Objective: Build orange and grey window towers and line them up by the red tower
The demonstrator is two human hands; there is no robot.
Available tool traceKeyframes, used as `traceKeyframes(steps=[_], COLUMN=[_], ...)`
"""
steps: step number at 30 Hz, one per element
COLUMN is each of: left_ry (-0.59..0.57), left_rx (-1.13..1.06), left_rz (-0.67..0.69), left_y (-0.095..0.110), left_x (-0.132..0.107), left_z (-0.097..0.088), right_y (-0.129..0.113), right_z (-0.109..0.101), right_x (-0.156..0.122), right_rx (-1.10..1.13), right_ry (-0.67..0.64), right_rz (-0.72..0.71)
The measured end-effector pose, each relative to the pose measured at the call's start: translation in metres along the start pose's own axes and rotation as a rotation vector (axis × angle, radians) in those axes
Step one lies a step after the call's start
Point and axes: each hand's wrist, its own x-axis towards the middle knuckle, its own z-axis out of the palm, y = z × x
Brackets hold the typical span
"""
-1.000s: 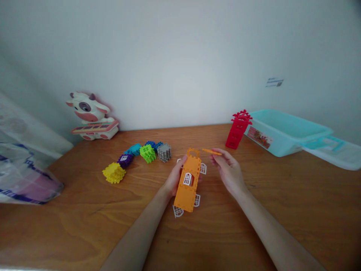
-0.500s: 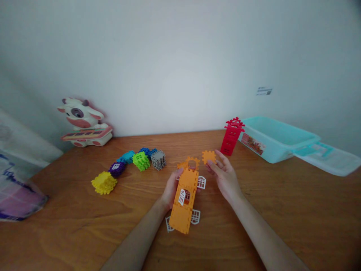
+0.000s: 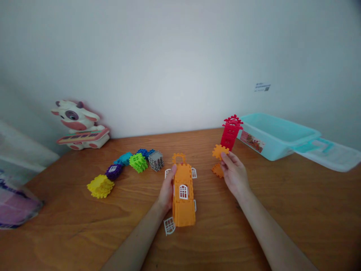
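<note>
My left hand (image 3: 167, 190) is closed around the left side of an orange toy block tower (image 3: 184, 214), its thumb on the upper part. White lattice windows (image 3: 183, 192) stick out from several sides of the tower, and an arched orange piece (image 3: 179, 158) shows at its far end. Between thumb and fingers, my right hand (image 3: 235, 173) pinches a flat orange square block (image 3: 220, 152) with notched edges. Below that piece, another orange piece (image 3: 217, 170) lies on the table, partly hidden by my right hand.
A red block tower (image 3: 229, 135) stands at the back right beside a turquoise box (image 3: 278, 139) with its lid (image 3: 332, 154) open. Yellow (image 3: 100, 186), purple (image 3: 113, 171), green (image 3: 138, 162) and grey (image 3: 156, 160) block stacks sit left. Behind them is a cow toy keyboard (image 3: 83, 128).
My right hand has moved right with the orange square block, away from the tower. The tower in my left hand has turned more upright in view. An orange piece now shows under my right hand.
</note>
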Motion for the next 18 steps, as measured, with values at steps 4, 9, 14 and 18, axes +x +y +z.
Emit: traceKeyframes(steps=[4,9,14,18], left_ry=[0.084,0.087,-0.099,-0.225], left_rx=[0.080,0.242,0.332,0.450], left_rz=[0.356,0.517,0.213,-0.004], left_y=[0.009,0.021,0.019,0.012], left_x=[-0.003,-0.005,-0.011,-0.019], left_z=[0.008,0.008,0.004,0.006], right_y=[-0.004,-0.010,-0.017,-0.019], right_z=[0.004,0.015,0.024,0.022], right_x=[-0.005,-0.021,-0.037,-0.041], right_rx=[0.043,0.089,0.053,-0.012], right_ry=[-0.018,-0.142,-0.285,-0.387], right_rz=[0.058,0.044,0.088,0.099])
